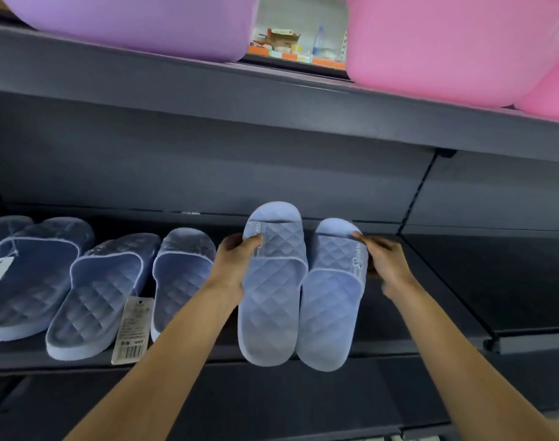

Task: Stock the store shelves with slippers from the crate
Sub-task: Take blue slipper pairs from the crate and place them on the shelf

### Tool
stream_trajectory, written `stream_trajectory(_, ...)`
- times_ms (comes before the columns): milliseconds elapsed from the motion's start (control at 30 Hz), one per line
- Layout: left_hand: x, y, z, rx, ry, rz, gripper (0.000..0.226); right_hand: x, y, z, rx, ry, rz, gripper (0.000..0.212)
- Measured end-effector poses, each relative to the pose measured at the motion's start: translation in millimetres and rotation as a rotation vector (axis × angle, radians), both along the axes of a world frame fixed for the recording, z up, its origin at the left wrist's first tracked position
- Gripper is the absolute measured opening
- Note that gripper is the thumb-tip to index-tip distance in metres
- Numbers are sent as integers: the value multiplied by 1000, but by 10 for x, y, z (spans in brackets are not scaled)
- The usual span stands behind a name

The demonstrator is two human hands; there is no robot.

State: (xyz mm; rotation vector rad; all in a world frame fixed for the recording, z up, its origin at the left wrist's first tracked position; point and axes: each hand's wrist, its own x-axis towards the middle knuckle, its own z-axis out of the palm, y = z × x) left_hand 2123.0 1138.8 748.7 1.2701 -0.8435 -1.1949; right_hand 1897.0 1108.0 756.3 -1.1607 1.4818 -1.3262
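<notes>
Placement step: L hand (232, 262) grips strap of blue quilted slipper (273, 281), R hand (384, 262) pinches strap of its mate (332, 297). The pair's heels overhang the shelf (431, 313) front. Best slide both back evenly, toes rearward, beside shelved slippers (97, 297).

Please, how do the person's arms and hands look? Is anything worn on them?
The left forearm and right forearm are bare, with no sleeve in view. The left hand and right hand wear no gloves; no watch, bracelet or ring shows.

Left hand (232, 261) and right hand (384, 261) each grip a blue slipper (272, 291) over the shelf (431, 300).
</notes>
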Motion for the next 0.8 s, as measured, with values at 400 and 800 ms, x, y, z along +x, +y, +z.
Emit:
stream_trajectory(400,107,-420,-150,-91,-669,47,13,424,-902,-494,194,47,97,26)
stream_trajectory(800,177,-246,-258,-246,-1042,-189,69,373,-693,-401,-72,389,315,22)
